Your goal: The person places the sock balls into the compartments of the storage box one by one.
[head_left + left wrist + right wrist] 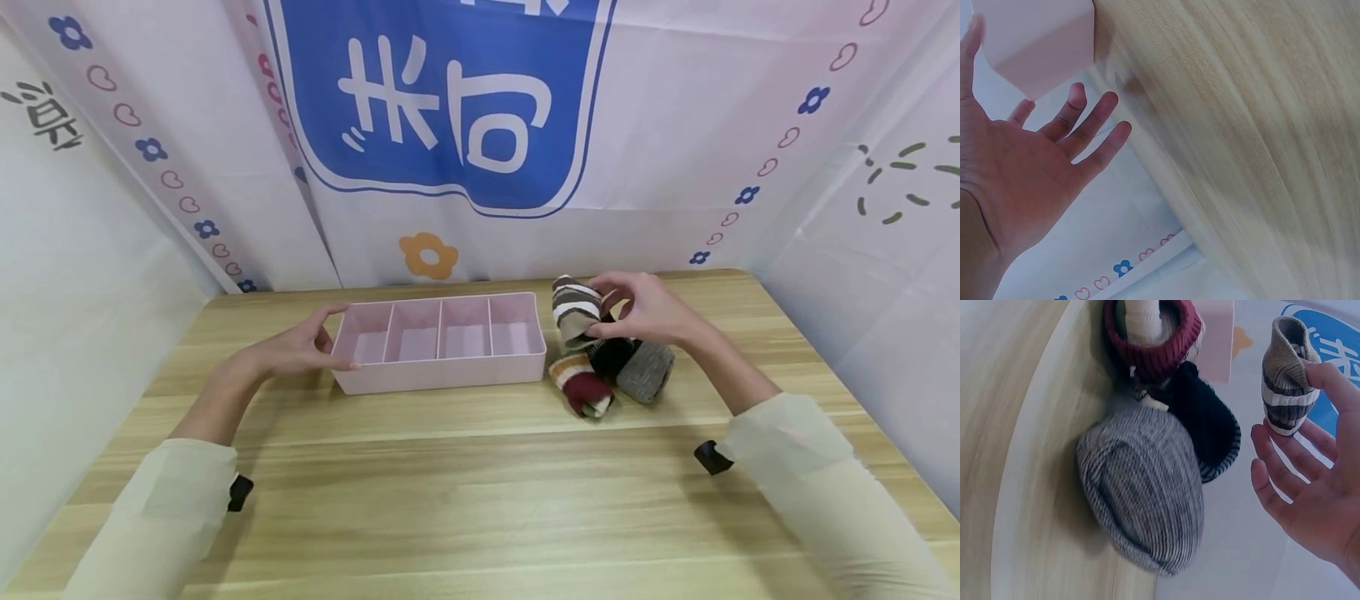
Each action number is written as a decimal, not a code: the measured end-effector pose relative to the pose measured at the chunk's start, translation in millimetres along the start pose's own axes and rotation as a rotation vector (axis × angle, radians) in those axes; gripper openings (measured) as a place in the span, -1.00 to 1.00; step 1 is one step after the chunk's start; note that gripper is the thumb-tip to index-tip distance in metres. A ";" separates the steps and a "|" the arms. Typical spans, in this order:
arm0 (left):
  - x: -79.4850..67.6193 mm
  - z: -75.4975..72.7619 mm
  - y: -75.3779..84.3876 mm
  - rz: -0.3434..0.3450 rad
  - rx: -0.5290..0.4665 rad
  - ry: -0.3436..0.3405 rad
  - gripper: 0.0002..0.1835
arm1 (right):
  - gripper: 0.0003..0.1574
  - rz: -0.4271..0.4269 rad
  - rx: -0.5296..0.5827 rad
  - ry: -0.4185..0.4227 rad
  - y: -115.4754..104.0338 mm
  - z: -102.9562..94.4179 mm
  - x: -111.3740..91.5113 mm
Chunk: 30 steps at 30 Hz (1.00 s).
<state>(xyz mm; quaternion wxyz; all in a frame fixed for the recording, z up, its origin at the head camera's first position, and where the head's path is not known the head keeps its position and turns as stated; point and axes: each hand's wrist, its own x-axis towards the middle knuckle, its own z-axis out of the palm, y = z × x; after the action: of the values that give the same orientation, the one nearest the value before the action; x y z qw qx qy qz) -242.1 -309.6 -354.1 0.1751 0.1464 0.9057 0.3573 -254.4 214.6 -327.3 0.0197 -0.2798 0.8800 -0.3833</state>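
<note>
A pale pink box (442, 374) with several compartments in a row stands on the table. My left hand (288, 348) holds its left end between thumb and index finger; the other fingers (1094, 128) are spread in the left wrist view. Right of the box, my right hand (652, 310) pinches a rolled brown, white and beige striped sock (574, 310) by its beige part, raised above the other rolls. Beneath it lie a burgundy, cream and mustard rolled sock (585, 388), a black one (1205, 425) and a grey ribbed one (1144, 487).
The wood-grain table (480, 492) reaches back to a printed white cloth (660, 208) that hangs behind it. More white cloth walls stand at the left and right sides. A dark band piece (712, 457) sits at the right sleeve.
</note>
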 end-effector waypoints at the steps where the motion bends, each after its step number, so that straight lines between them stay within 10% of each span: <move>1: 0.2 0.0 0.0 -0.001 0.000 -0.001 0.12 | -0.30 0.000 -0.001 -0.001 -0.8 1.1 1.2; 30: 1.5 -2.4 -0.4 -0.030 0.013 -0.028 0.14 | -0.29 -0.034 0.040 -0.037 -20.7 24.5 33.8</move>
<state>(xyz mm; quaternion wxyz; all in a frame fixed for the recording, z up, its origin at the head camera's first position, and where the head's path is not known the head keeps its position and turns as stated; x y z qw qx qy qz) -244.5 -310.7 -353.1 0.1921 0.1389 0.9076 0.3466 -266.8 169.9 -324.3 0.0350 -0.3013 0.8667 -0.3960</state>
